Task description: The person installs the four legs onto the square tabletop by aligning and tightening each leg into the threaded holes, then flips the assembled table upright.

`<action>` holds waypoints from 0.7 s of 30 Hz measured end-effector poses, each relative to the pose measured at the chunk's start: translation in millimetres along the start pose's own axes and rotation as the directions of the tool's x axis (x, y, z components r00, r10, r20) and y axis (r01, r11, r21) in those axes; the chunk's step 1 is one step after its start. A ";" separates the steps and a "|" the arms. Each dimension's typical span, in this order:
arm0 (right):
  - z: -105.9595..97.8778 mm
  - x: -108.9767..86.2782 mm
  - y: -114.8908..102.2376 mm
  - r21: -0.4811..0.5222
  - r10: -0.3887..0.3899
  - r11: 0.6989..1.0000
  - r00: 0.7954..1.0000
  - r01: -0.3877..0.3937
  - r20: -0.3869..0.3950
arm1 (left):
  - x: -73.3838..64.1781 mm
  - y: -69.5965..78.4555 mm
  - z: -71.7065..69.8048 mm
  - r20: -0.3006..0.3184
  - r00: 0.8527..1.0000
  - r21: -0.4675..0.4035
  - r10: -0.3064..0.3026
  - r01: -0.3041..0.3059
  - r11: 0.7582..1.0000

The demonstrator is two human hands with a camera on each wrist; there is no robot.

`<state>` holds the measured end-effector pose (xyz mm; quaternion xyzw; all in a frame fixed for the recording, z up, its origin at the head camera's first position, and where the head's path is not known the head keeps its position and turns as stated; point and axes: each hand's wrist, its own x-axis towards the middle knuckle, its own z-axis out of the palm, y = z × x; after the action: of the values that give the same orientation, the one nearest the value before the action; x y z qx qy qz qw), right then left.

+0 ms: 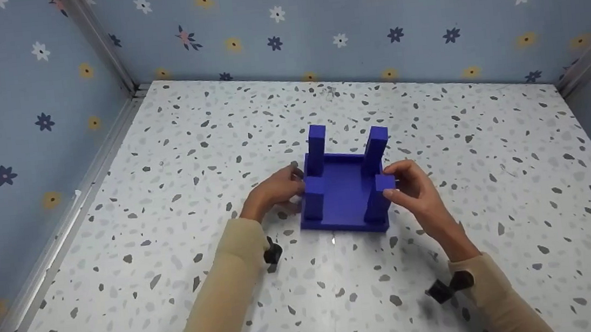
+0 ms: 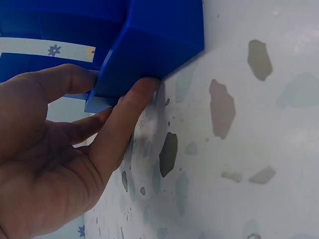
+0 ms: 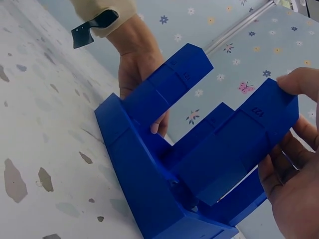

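Observation:
A blue plastic toy table lies upside down, its square rimmed top flat on the surface and a leg rising from each corner. My left hand is at its left side; in the left wrist view, thumb and fingers pinch the side wall from both faces. My right hand holds the near right leg by its upper end. Seen from the right wrist, the thumb lies on the end of that leg, which bears small numbers, with the other fingers along its far side.
The white speckled tabletop spreads around the piece. Blue flowered panels enclose it at the back and sides, with a metal rail along the left edge. Black wrist mounts stick out from both beige sleeves.

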<state>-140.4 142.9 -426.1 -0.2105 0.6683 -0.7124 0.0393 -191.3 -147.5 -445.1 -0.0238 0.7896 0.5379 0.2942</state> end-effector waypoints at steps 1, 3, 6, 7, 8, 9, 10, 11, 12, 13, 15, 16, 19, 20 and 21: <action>-0.4 0.0 0.8 0.016 -0.011 1.000 1.000 0.010 0.010 | 0.3 0.1 0.2 -0.001 1.000 -0.004 0.003 -0.003 1.000; -1.3 0.5 2.2 0.049 -0.026 0.998 0.999 0.025 0.022 | 0.5 0.2 0.2 -0.003 1.000 0.000 0.003 -0.003 1.000; -2.8 2.5 3.1 0.103 -0.043 0.994 0.998 0.038 0.041 | 0.5 0.8 -0.1 -0.007 1.000 0.015 0.004 -0.004 1.000; -3.2 3.2 3.1 0.112 -0.046 0.993 0.998 0.040 0.048 | 0.5 1.0 -0.2 -0.008 1.000 0.019 0.005 -0.005 1.000; -3.6 4.0 3.2 0.120 -0.050 0.992 0.997 0.043 0.055 | 0.4 1.1 -0.3 -0.009 1.000 0.022 0.005 -0.005 1.000; -4.1 4.7 3.2 0.129 -0.055 0.991 0.996 0.046 0.064 | 0.3 1.2 -0.4 -0.009 1.000 0.024 0.006 -0.006 1.000; -4.5 5.4 3.2 0.138 -0.056 0.989 0.996 0.046 0.070 | 0.3 1.2 -0.4 -0.008 1.000 0.025 0.006 -0.006 1.000; -5.0 6.1 3.2 0.148 -0.058 0.988 0.995 0.046 0.078 | 0.4 1.1 -0.5 -0.007 1.000 0.025 0.007 -0.007 1.000; -5.4 6.5 3.5 0.158 -0.055 0.986 0.995 0.042 0.081 | 0.8 0.8 -0.7 -0.005 1.000 0.021 0.008 -0.008 1.000; -6.2 6.9 3.9 0.166 -0.055 0.985 0.994 0.040 0.091 | 1.0 0.5 -0.7 -0.005 1.000 0.019 0.007 -0.007 1.000; -7.6 7.8 5.2 0.176 -0.050 0.984 0.993 0.029 0.111 | 1.1 0.0 -0.7 -0.003 1.000 0.015 0.006 -0.006 1.000; -9.2 8.4 5.7 0.177 -0.045 0.984 0.989 0.020 0.139 | 0.7 0.4 0.2 -0.012 1.000 0.013 0.002 -0.001 1.000; -8.7 8.8 1.6 0.192 -0.049 0.981 0.978 0.009 0.204 | -1.3 1.9 0.7 -0.010 1.000 0.017 0.012 -0.011 1.000; -6.0 8.5 -3.0 0.207 -0.054 0.978 0.975 0.009 0.215 | -4.8 4.5 0.7 -0.004 1.000 0.016 0.017 -0.017 1.000; -3.3 8.5 -7.4 0.241 -0.074 0.970 0.970 0.016 0.233 | -9.0 6.5 1.1 0.000 1.000 0.020 0.022 -0.022 1.000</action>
<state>-147.6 143.9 -416.9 -0.3043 0.5637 -0.7570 0.1287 -185.7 -146.3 -435.6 -0.0122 0.7951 0.5333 0.2886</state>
